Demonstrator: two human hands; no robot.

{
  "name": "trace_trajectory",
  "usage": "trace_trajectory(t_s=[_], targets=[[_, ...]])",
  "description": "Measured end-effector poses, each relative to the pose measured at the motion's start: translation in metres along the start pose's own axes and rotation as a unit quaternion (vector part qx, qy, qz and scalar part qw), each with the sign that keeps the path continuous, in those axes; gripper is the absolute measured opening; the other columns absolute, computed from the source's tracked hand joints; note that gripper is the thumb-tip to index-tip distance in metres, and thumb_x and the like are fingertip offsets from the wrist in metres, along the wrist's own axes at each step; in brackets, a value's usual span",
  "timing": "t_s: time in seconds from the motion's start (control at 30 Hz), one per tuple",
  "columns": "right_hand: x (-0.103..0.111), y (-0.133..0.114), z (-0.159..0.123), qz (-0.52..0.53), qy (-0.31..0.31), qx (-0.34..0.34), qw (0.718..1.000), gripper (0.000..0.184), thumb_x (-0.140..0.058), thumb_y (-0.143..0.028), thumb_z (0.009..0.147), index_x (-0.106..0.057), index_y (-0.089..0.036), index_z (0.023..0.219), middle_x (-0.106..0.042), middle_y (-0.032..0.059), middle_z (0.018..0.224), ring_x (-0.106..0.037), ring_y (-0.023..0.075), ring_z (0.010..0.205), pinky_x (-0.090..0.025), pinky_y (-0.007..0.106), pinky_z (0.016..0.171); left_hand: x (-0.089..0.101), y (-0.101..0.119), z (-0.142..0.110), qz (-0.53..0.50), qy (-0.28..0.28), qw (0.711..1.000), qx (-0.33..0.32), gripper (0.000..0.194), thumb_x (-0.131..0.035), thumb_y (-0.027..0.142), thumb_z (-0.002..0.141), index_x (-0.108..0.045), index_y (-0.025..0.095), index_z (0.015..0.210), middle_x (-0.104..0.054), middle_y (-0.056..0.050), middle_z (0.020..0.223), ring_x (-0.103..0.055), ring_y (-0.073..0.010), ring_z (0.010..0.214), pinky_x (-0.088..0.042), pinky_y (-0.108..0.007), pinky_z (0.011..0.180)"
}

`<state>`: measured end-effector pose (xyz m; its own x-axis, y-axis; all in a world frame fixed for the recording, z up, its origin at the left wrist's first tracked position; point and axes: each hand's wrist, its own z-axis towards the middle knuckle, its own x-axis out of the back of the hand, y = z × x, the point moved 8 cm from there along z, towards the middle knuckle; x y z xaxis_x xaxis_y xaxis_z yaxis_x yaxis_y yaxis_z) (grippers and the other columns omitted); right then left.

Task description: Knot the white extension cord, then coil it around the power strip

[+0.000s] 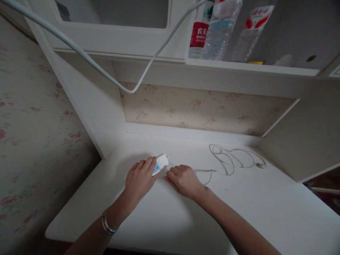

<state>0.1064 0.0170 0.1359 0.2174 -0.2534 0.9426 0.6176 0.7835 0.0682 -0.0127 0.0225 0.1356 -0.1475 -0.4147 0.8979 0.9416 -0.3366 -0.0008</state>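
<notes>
My left hand [140, 177] is wrapped around a small white power strip [156, 169] with a blue socket face. At its far end a white plug-like block [162, 160] sticks out toward the right; how it joins the strip is hard to see. Close beside it, my right hand [184, 180] is closed, fingers curled and thumb pressed in. A thin white cable [225, 166] runs up to the back of this hand, and its near end is hidden in or behind the fingers. Both hands are just above the white desk [164, 219].
Loops of the cable lie on the desk's right side, ending at a small connector [260, 165]. A thick grey-white cord [130, 91] hangs across the upper view. Plastic bottles [219, 32] stand on the shelf [252, 68] above. Flowered wallpaper [39, 124] covers the left wall.
</notes>
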Motion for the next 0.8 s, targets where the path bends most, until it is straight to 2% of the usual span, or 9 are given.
trace_trajectory(t_s=[0.1,0.2,0.33,0.47,0.57,0.67,0.73,0.8], targets=[[0.015,0.001,-0.005,0.033,0.016,0.056,0.998,0.036,-0.043,-0.046,0.095,-0.061,-0.020,0.078,-0.063,0.0046,0.073,-0.055,0.0157,0.068,-0.035,0.028,0.066,-0.008,0.017,-0.004,-0.026,-0.040,0.996,-0.076,0.044,-0.058,0.026,0.083,-0.050,0.022,0.126,-0.064,-0.008,0.115,-0.060,-0.0255,0.098,-0.046,-0.038,0.084],[0.027,0.012,-0.007,0.125,0.042,0.074,0.989,0.039,-0.055,-0.058,0.083,-0.063,-0.020,0.080,-0.060,0.0014,0.069,-0.054,0.0141,0.066,-0.035,0.026,0.065,-0.006,0.031,-0.010,-0.055,-0.082,0.985,-0.141,0.043,-0.060,0.026,0.081,-0.050,0.023,0.123,-0.065,-0.005,0.112,-0.059,-0.0244,0.097,-0.047,-0.038,0.085],[0.032,0.035,-0.007,0.274,0.059,0.014,0.960,0.048,-0.068,-0.065,0.066,-0.060,-0.017,0.069,-0.052,-0.0019,0.062,-0.049,0.0108,0.058,-0.031,0.023,0.055,0.007,0.049,-0.023,-0.104,-0.112,0.963,-0.223,0.048,-0.065,0.028,0.077,-0.050,0.022,0.122,-0.065,-0.004,0.108,-0.060,-0.0234,0.093,-0.048,-0.038,0.083],[0.021,0.052,-0.008,0.415,0.054,-0.069,0.906,0.051,-0.068,-0.066,0.067,-0.054,-0.017,0.061,-0.048,-0.0033,0.060,-0.042,0.0083,0.054,-0.029,0.020,0.050,0.032,0.062,-0.032,-0.148,-0.057,0.950,-0.268,0.046,-0.063,0.027,0.076,-0.051,0.019,0.120,-0.065,-0.005,0.104,-0.060,-0.0235,0.090,-0.049,-0.040,0.083],[0.011,0.067,-0.012,0.457,0.083,-0.154,0.872,0.052,-0.057,-0.066,0.077,-0.052,-0.017,0.059,-0.044,-0.0037,0.057,-0.039,0.0088,0.054,-0.030,0.020,0.050,0.054,0.067,-0.034,-0.179,0.002,0.947,-0.268,0.051,-0.061,0.025,0.077,-0.048,0.016,0.125,-0.065,-0.008,0.104,-0.060,-0.0231,0.092,-0.049,-0.039,0.084],[-0.002,0.072,-0.017,0.463,0.086,-0.207,0.858,0.053,-0.045,-0.062,0.086,-0.047,-0.018,0.057,-0.041,-0.0038,0.055,-0.039,0.0091,0.053,-0.030,0.021,0.050,0.069,0.065,-0.031,-0.184,0.038,0.953,-0.240,0.051,-0.061,0.024,0.077,-0.048,0.015,0.125,-0.064,-0.009,0.107,-0.060,-0.0229,0.092,-0.049,-0.038,0.083],[-0.011,0.066,-0.020,0.458,0.055,-0.200,0.864,0.051,-0.038,-0.057,0.091,-0.047,-0.018,0.060,-0.046,-0.0023,0.057,-0.043,0.0100,0.054,-0.033,0.021,0.051,0.072,0.061,-0.026,-0.175,0.050,0.960,-0.212,0.051,-0.062,0.023,0.076,-0.048,0.016,0.125,-0.064,-0.009,0.110,-0.060,-0.0231,0.093,-0.049,-0.038,0.084],[-0.019,0.052,-0.023,0.414,0.015,-0.165,0.895,0.046,-0.038,-0.053,0.092,-0.052,-0.017,0.067,-0.055,0.0010,0.064,-0.051,0.0123,0.059,-0.037,0.023,0.056,0.070,0.054,-0.021,-0.163,0.063,0.969,-0.175,0.051,-0.063,0.024,0.076,-0.048,0.017,0.125,-0.063,-0.009,0.113,-0.060,-0.0233,0.097,-0.049,-0.037,0.087]])
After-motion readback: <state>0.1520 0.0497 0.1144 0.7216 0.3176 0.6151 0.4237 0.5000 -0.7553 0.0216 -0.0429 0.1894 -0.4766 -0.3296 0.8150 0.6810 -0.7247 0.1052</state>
